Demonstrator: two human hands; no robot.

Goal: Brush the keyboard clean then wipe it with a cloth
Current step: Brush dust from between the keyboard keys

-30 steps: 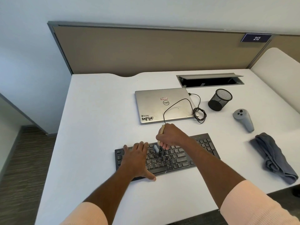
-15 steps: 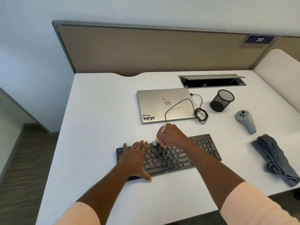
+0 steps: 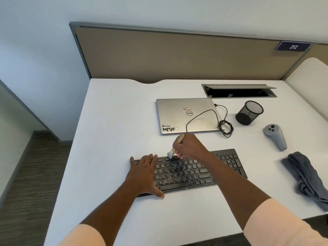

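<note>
A black dusty keyboard [image 3: 191,173] lies on the white desk [image 3: 113,132] in front of me. My left hand [image 3: 143,174] rests flat on the keyboard's left end, fingers straight. My right hand [image 3: 189,146] grips a small brush [image 3: 173,150] with a wooden handle. The brush's pale bristles touch the top key row, left of the middle. A grey cloth [image 3: 305,176] lies crumpled on the desk to the right of the keyboard, apart from both hands.
Behind the keyboard lies a shut silver laptop [image 3: 186,115] with a black cable [image 3: 223,125] coiled at its right. A black mesh cup [image 3: 249,112], a grey controller [image 3: 275,136] and an open cable hatch [image 3: 238,91] are at the back right. A partition stands behind.
My right hand has swept the brush from the middle key rows up to the top row. The left hand has stayed flat on the keyboard's left end.
</note>
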